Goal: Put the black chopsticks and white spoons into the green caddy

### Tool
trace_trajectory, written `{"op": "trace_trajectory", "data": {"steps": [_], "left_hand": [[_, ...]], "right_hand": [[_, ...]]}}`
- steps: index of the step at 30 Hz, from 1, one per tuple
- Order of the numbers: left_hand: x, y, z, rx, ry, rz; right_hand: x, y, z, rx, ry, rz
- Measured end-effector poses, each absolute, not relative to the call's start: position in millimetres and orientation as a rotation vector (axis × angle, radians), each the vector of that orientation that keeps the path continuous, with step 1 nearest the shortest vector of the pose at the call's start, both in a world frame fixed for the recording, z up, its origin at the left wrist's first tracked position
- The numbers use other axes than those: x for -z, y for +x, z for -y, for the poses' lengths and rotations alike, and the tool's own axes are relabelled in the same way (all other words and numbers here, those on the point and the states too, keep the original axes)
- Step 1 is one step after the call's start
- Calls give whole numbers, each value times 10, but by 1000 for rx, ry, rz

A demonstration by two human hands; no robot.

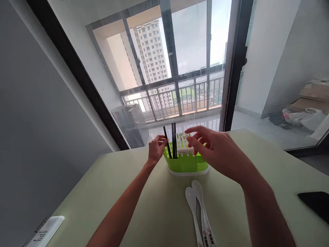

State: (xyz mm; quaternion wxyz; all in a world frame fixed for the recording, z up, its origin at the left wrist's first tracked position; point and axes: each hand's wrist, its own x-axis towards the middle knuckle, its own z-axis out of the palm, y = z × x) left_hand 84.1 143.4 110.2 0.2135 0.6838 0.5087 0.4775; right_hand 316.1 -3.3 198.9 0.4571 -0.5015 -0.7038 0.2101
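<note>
A green utensil caddy (182,165) with a white base stands on the table in front of me. Several black chopsticks (174,140) stand upright in its left part, one leaning to the left. My left hand (156,149) is at the caddy's left end, thumb and fingers closed about the leaning chopstick. A white slotted insert (183,143) sits on the caddy's middle. Beside its right edge hovers my right hand (209,140), fingers curled but apart, with nothing visible between them. White spoons (197,193) with printed handles lie nearer to me.
The pale green table (144,206) reaches to a glass sliding door. A black flat object (315,204) lies at the right edge, a white object (47,231) at the lower left. Beyond the glass are cardboard boxes (315,91), plastic bags (308,118) and a grey cabinet (131,125).
</note>
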Motion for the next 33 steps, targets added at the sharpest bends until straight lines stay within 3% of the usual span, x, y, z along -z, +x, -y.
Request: {"op": "trace_trajectory", "data": {"steps": [12, 17, 22, 33], "left_hand": [[-1070, 786, -1468, -1374, 1965, -1509], [-765, 391, -1202, -1595, 1677, -1710], [-320, -101, -789, -1533, 1478, -1775], [-26, -508, -316, -1360, 1484, -1591]], "right_hand": [[-1967, 3204, -2, -467, -1261, 1762], [-1996, 3152, 60, -473, -1244, 1770], [-1956, 3031, 134, -492, -1230, 1876], [-901, 2926, 182, -536, -1472, 2454]]}}
